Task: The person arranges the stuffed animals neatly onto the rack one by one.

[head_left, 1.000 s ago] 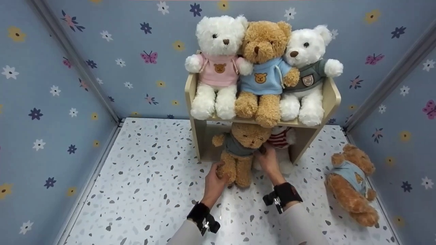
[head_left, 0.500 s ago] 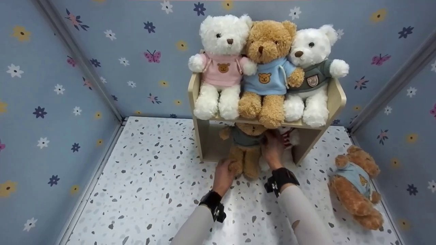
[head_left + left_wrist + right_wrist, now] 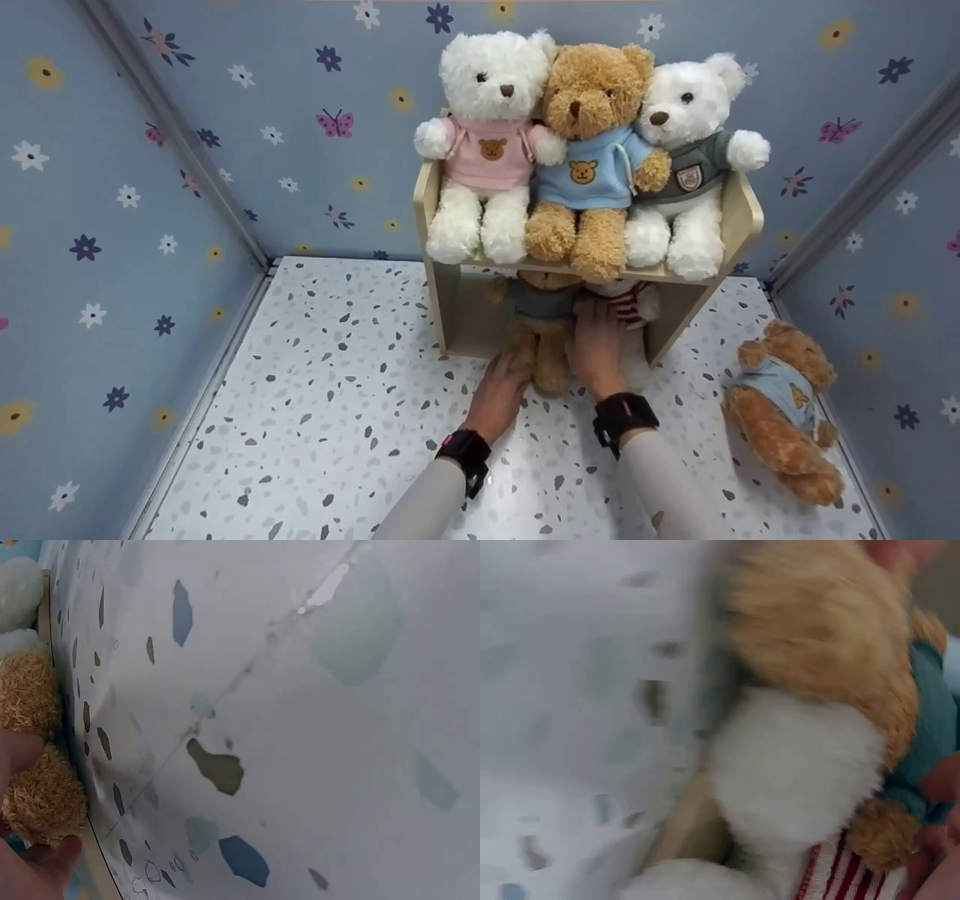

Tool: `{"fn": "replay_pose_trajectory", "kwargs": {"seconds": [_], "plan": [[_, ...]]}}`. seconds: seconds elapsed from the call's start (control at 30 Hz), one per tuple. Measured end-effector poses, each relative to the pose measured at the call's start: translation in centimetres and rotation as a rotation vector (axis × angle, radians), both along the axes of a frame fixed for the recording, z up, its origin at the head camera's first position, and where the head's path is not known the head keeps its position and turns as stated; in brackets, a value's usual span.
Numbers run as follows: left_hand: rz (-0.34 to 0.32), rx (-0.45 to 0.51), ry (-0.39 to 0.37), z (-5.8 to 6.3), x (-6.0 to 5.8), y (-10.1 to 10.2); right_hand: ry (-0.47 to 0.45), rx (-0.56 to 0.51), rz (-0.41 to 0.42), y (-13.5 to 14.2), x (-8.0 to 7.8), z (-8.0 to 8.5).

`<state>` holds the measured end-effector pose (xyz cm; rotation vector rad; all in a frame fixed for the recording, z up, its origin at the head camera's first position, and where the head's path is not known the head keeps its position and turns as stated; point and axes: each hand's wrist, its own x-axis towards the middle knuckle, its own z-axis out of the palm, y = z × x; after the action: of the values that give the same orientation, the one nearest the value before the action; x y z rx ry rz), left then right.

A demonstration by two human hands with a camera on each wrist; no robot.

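A brown teddy bear (image 3: 551,337) in a dark green top sits in the shelf's lower compartment, legs toward the front; the upper board hides the top of its head. My left hand (image 3: 499,397) holds its leg, with thumb and fingers around the brown foot (image 3: 45,795) in the left wrist view. At its other side, my right hand (image 3: 598,345) grips the arm near the brown paw (image 3: 885,829). Beside it, partly behind my right hand, sits a white teddy bear (image 3: 636,304) in a red-and-white striped top; its white foot (image 3: 795,765) shows in the right wrist view.
On top of the wooden shelf (image 3: 739,217) sit a white bear (image 3: 487,150) in pink, a brown bear (image 3: 585,165) in blue and a white bear (image 3: 686,165) in green. Another brown bear (image 3: 784,412) lies on the speckled floor (image 3: 322,390) near the right wall.
The brown bear in green has moved back into the lower compartment, its face slipping under the upper board. Both hands have moved forward with it.
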<state>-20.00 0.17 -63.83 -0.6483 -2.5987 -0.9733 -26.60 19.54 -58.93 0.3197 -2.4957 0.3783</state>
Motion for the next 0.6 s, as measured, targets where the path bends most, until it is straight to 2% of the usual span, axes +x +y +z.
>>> {"fn": "replay_pose_trajectory", "kwargs": {"seconds": [0.13, 0.2, 0.23, 0.3, 0.37, 0.43, 0.47, 0.53, 0.6], "plan": [[-0.005, 0.009, 0.005, 0.1, -0.1, -0.3, 0.007, 0.120, 0.294, -0.1, 2.4, -1.4], [-0.021, 0.036, 0.029, 0.0, -0.2, -0.2, -0.006, 0.167, 0.391, 0.0, 3.2, -2.0], [-0.033, 0.053, 0.039, -0.1, -0.3, -0.2, -0.011, 0.181, 0.415, 0.1, 3.6, -2.2], [-0.065, 0.092, 0.055, -0.1, -0.3, 0.0, 0.004, 0.203, 0.412, 0.5, 4.0, -2.5], [-0.078, 0.107, 0.053, -0.1, -0.6, 0.2, 0.039, 0.209, 0.377, 0.8, 4.1, -2.6], [-0.078, 0.104, 0.019, 0.0, -0.8, 0.3, 0.083, 0.229, 0.318, 1.0, 3.9, -2.7], [-0.078, 0.122, -0.022, 0.2, -0.9, 0.4, 0.111, 0.235, 0.289, 1.1, 3.9, -2.7], [-0.074, 0.257, -0.239, 0.7, -1.1, 0.7, 0.159, 0.238, 0.232, 1.2, 3.6, -2.9], [-0.060, 0.452, -0.469, 1.2, -1.3, 1.0, 0.205, 0.248, 0.173, 1.1, 3.4, -3.2]]}}
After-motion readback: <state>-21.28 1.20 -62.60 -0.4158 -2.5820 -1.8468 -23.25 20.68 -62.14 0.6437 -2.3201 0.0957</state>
